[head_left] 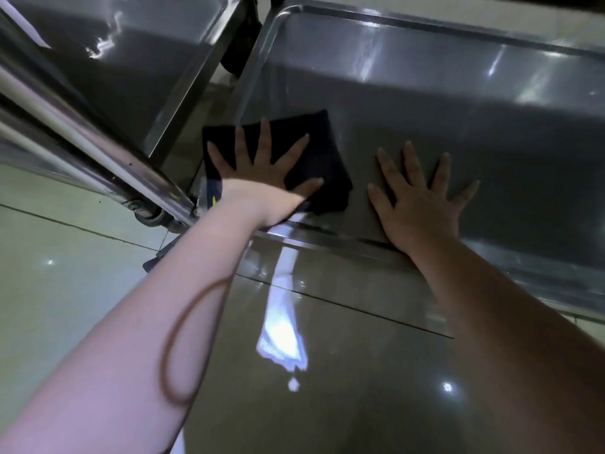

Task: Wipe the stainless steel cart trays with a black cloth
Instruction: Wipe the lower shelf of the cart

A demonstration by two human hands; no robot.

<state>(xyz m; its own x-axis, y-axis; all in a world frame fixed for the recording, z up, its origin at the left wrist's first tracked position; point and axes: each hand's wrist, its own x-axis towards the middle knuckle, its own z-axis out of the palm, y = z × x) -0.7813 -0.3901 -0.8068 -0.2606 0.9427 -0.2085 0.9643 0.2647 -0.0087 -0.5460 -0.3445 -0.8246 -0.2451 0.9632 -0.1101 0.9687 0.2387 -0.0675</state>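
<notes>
The left arm [157, 316] is reaching in from lower left, the left hand [262, 168] pressing spread fingers on the cloth [322, 142] at the left corner of the centre tray [458, 109], the right hand [422, 204] bracing splayed flat beside it; most wiping is seemingly remaining.

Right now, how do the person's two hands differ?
The left hand presses on the black cloth; the right hand rests straight on the bare tray. The left hand sits near the tray's left corner, the right hand farther right along its front rim. Both lie flat with fingers spread.
</notes>
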